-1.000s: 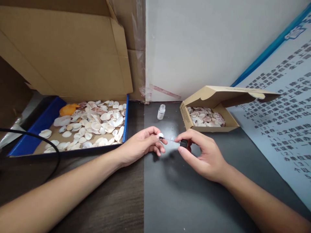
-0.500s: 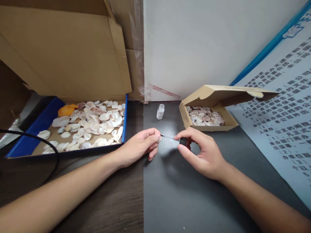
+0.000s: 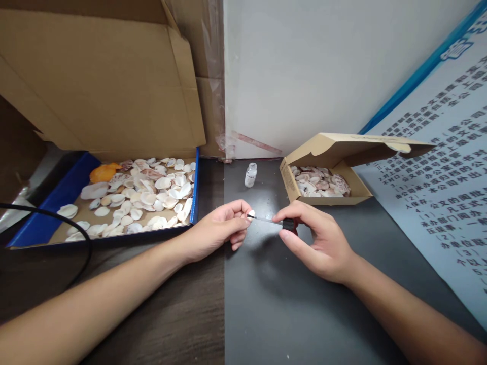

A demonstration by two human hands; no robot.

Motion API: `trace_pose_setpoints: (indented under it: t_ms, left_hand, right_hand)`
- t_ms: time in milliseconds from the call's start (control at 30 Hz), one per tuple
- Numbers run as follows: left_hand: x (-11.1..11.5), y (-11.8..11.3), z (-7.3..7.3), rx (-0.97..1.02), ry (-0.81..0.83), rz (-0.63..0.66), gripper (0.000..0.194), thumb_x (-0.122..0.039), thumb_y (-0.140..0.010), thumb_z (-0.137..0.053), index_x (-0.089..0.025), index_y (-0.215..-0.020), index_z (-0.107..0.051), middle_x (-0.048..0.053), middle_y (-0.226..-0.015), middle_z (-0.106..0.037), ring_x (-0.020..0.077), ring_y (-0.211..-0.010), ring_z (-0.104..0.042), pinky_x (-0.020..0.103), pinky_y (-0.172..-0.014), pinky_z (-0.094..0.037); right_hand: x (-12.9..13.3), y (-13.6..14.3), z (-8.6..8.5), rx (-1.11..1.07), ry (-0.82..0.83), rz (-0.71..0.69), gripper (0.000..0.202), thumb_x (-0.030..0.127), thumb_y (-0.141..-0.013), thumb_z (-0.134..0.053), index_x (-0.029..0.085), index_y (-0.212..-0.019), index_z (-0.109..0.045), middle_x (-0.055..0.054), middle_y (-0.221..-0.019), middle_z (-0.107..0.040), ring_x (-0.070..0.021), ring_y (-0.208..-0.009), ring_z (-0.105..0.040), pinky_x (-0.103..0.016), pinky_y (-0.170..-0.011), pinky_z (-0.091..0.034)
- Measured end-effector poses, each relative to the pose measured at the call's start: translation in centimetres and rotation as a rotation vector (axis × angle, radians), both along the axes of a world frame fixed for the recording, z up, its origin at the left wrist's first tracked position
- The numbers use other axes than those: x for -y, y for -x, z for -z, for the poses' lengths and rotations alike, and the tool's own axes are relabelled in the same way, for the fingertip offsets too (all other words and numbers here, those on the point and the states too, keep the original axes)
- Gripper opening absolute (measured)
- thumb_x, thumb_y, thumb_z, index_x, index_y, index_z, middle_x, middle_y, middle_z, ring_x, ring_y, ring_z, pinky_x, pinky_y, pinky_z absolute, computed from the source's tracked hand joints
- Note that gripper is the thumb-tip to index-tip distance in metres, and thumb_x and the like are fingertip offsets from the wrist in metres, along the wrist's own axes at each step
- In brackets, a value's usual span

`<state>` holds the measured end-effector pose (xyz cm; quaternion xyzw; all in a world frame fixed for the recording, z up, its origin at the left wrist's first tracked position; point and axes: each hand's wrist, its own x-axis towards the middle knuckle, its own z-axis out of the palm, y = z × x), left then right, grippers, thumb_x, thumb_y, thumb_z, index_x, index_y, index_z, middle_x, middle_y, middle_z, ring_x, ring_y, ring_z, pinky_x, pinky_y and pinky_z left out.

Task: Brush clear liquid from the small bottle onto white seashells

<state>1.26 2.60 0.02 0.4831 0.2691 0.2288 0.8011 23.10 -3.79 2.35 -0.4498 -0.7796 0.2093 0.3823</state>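
Note:
My left hand [image 3: 222, 228] pinches a small whitish shell [image 3: 251, 214], mostly covered by the fingers. Between thumb and fingers, my right hand [image 3: 312, 238] grips the black cap of a thin-stemmed brush [image 3: 288, 224]. The stem points left, and its dark tip meets the shell at the left fingertips. Behind the hands stands a small clear bottle [image 3: 250, 175] with a pale label, upright and uncapped.
On the left, a blue-sided cardboard box [image 3: 195, 195] holds many shells and an orange one [image 3: 104, 173]. A smaller cardboard box [image 3: 331, 201] with shells sits at right, lid raised. A black cable [image 3: 90, 248] curves at left; a printed sheet [image 3: 429, 203] lies at right.
The brush tip has shifted slightly down across the shell, and the shell is turned so more of its white edge shows. Both hands stay nearly in place.

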Motion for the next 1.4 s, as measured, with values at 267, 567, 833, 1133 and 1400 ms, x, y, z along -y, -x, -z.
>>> trace_pose_setpoints:
  t_ms: [267, 567, 833, 1133, 1400]
  left_hand:
    - [0.09, -0.09, -0.37, 0.006, -0.030, -0.010, 0.017, -0.025, -0.087, -0.066, -0.020, -0.084, -0.049, -0.010, -0.059, -0.040, 0.0056, -0.051, -0.036, 0.017, -0.049, -0.040]
    - [0.07, -0.02, -0.38, 0.001, -0.013, -0.014, 0.013, -0.021, -0.085, -0.064, -0.019, -0.084, -0.051, -0.009, -0.062, -0.042, 0.0054, -0.052, -0.039, 0.017, -0.050, -0.041]
    - [0.02, 0.07, -0.32, 0.031, 0.051, -0.006, 0.016, -0.025, -0.085, -0.065, -0.018, -0.084, -0.051, -0.007, -0.061, -0.042, 0.0064, -0.053, -0.041, 0.018, -0.050, -0.041]
    - [0.03, 0.06, -0.29, 0.005, 0.040, 0.009, 0.018, -0.028, -0.089, -0.065, -0.018, -0.085, -0.051, -0.008, -0.060, -0.042, 0.0068, -0.053, -0.039, 0.018, -0.051, -0.040]
    - [0.00, 0.10, -0.28, 0.006, 0.032, 0.014, 0.017, -0.029, -0.090, -0.064, -0.018, -0.086, -0.052, -0.007, -0.061, -0.042, 0.0068, -0.053, -0.039, 0.019, -0.051, -0.040]
  right_hand:
    - [-0.10, -0.05, -0.10, -0.003, -0.053, 0.045, 0.010, 0.019, -0.090, -0.059, 0.021, -0.099, -0.063, -0.001, -0.080, -0.062, -0.0133, -0.065, -0.055, -0.025, -0.061, -0.046]
    - [0.01, 0.09, -0.25, -0.014, -0.086, 0.054, 0.010, 0.017, -0.090, -0.059, 0.020, -0.099, -0.062, 0.000, -0.078, -0.061, -0.0122, -0.064, -0.055, -0.024, -0.061, -0.046]
    - [0.03, 0.12, -0.16, -0.016, -0.091, 0.082, 0.011, 0.016, -0.089, -0.060, 0.019, -0.099, -0.063, -0.001, -0.082, -0.063, -0.0114, -0.063, -0.055, -0.025, -0.061, -0.046]
    - [0.06, 0.14, -0.09, 0.011, -0.061, 0.054, 0.012, 0.015, -0.089, -0.057, 0.019, -0.099, -0.063, -0.001, -0.078, -0.059, -0.0124, -0.063, -0.053, -0.026, -0.061, -0.045]
    - [0.11, 0.12, -0.24, 0.021, -0.079, 0.085, 0.011, 0.015, -0.088, -0.057, 0.019, -0.096, -0.062, -0.001, -0.079, -0.059, -0.0121, -0.061, -0.051, -0.026, -0.060, -0.044]
